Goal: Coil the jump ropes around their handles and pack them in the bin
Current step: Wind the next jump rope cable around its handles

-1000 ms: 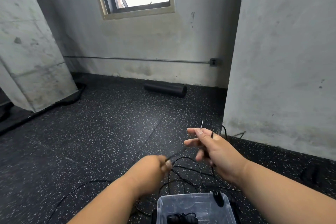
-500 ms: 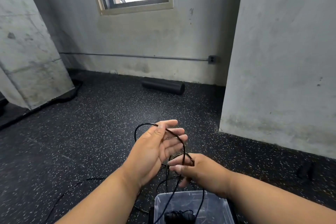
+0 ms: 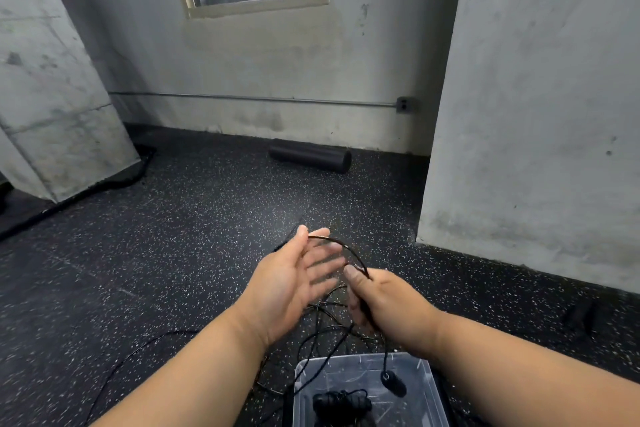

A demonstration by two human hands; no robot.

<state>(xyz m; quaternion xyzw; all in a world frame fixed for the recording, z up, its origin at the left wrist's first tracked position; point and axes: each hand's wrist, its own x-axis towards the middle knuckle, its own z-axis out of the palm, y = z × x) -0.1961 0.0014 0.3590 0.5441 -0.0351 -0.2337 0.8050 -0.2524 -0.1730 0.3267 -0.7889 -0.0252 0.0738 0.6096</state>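
My right hand [image 3: 384, 303] grips a thin black jump rope [image 3: 349, 250], thumb pressed on the cord, with loose loops hanging below it. The rope arches from that grip up to the fingertips of my left hand [image 3: 294, 277], which is spread flat, palm up, fingers straight and blurred. One black handle [image 3: 393, 382] dangles on the cord over the clear plastic bin [image 3: 427, 392] at the bottom centre. Inside the bin lies a coiled black rope bundle [image 3: 341, 404]. More cord trails left across the floor [image 3: 138, 354].
The floor is black speckled rubber. A black foam roller [image 3: 310, 158] lies by the far wall. Concrete pillars stand at left [image 3: 52, 97] and right [image 3: 536, 114]. A small dark object [image 3: 578, 314] lies on the floor at right.
My left hand, closed on the cord a second ago, has opened flat with the rope over its fingers. My right hand dropped lower and closed on the rope; the dangling handle swings over the bin.
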